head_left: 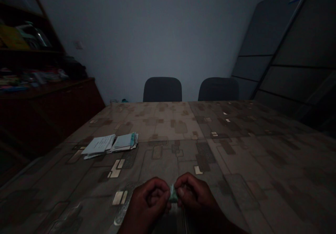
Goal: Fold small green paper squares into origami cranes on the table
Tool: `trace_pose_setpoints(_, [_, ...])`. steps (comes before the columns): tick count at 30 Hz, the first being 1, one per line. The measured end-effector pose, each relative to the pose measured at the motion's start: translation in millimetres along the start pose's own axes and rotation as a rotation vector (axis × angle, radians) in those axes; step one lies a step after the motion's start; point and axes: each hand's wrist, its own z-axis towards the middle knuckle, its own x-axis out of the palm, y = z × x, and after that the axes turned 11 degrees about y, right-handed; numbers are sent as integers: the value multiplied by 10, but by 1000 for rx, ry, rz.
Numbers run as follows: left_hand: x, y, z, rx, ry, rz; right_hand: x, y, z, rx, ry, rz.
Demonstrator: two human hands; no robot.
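Observation:
Between my two hands, low in the middle of the view, is a small pale green piece that looks like folded paper (173,194). My left hand (151,199) pinches its left side between thumb and forefinger, the other fingers curled. On the opposite side, my right hand (193,193) grips it in the same way. The piece is held just over the near part of the table; dim light hides its exact shape. To the left and farther off lie two small stacks of paper slips, one white with printed lines (99,145) and one pale with a green edge (124,141).
A patterned cloth covers the table (168,122). Beyond its far edge stand two dark chairs (162,90) against a pale wall. A wooden cabinet (52,97) with cluttered shelves is at left, and tall dark panels (254,41) rise at right.

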Motion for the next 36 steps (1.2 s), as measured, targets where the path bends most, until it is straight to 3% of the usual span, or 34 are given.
trace_pose_setpoints(6, [15, -73, -20, 25, -4, 137, -18, 29, 9, -37, -17, -158])
trace_pose_setpoints(12, [46, -114, -21, -8, -34, 128, -11, 44, 7, -25, -10, -184])
trace_pose_setpoints(16, [40, -62, -7, -30, -68, 49, -5, 93, -24, -28, -81, -172])
trace_pose_setpoints(20, [-3, -13, 14, 18, -97, 21, 14, 89, -60, -19, -59, -143])
trace_pose_setpoints(24, [-27, -29, -15, 118, -106, 197, 57, 67, -77, 98, 57, 51])
trace_pose_setpoints(29, [1, -100, -67, 230, -123, 340, 79, 62, -48, 163, 55, 125])
trace_pose_setpoints(36, [45, -148, -51, 169, -187, 273, 43, 87, -12, 58, -123, -3])
